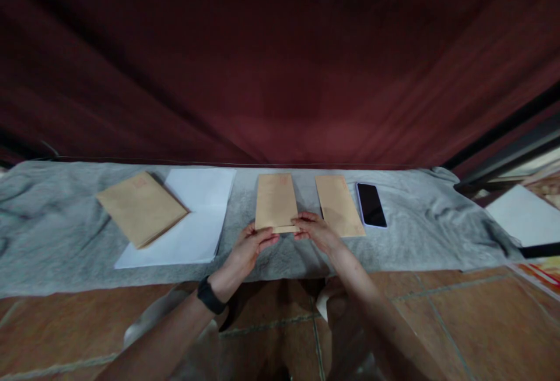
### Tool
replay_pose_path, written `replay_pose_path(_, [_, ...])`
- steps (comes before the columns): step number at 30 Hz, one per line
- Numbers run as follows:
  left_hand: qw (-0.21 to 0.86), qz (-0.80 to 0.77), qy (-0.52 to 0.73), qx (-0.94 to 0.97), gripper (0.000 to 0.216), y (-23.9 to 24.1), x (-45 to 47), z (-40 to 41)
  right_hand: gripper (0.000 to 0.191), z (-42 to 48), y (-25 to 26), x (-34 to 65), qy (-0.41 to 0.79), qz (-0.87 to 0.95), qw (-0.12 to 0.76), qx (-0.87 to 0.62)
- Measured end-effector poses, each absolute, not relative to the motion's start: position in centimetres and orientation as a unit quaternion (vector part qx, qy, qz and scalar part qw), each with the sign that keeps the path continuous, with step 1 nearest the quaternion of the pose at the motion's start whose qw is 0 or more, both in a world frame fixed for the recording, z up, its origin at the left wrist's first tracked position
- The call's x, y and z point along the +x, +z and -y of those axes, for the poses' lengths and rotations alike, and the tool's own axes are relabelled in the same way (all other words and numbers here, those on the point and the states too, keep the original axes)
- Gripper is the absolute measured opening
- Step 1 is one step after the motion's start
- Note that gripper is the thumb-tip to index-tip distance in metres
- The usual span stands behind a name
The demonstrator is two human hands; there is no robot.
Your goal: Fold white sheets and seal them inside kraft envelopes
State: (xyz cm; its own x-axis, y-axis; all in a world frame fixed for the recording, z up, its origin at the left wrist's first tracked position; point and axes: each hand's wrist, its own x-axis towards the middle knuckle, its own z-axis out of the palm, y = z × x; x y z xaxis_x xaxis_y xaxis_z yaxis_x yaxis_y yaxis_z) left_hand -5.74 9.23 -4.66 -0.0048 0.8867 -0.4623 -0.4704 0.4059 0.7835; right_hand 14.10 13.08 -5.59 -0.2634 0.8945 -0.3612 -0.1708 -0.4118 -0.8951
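Observation:
A brown paper envelope [275, 200] lies in front of me at the middle of the grey cloth, with a narrow folded strip along its near edge. My left hand [250, 245] grips its near left corner, thumb on top and fingers beneath. At the near right corner, my right hand [315, 231] pinches the same edge between thumb and fingers. Just right of that hand rests a second brown envelope [340, 205], flat on the cloth. Farther left, a stack of brown envelopes [142, 209] sits at an angle on white paper sheets [192, 235].
A phone [371, 205] with a dark screen lies right of the second envelope. Grey cloth [420, 229] covers the long narrow surface. Behind it hangs a dark red curtain [280, 77]. Tiled floor [481, 317] shows below, and a white panel [527, 216] stands at far right.

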Motion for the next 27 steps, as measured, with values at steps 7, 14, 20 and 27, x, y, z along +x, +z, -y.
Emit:
replay_pose_path(7, [0.673,-0.557,0.410,0.264,0.041,-5.3,-6.9,-8.1,0.021,-12.3,-5.2,16.0,0.646,0.491,0.257,-0.525])
replay_pose_path(14, [0.607,-0.591,0.369,0.382,0.046,-5.6,-6.7,-7.9,0.025,-11.5,-6.0,14.4,0.274,0.692,0.358,-0.564])
replay_pose_path(20, [0.534,-0.634,0.342,0.443,0.040,-5.4,-6.7,-8.0,0.044,-8.8,-7.2,11.1,0.179,0.834,0.249,-0.458])
replay_pose_path(27, [0.358,-0.694,0.224,0.583,0.034,-5.0,-7.8,-8.2,0.057,-7.9,-9.2,11.0,0.117,0.831,0.196,-0.507])
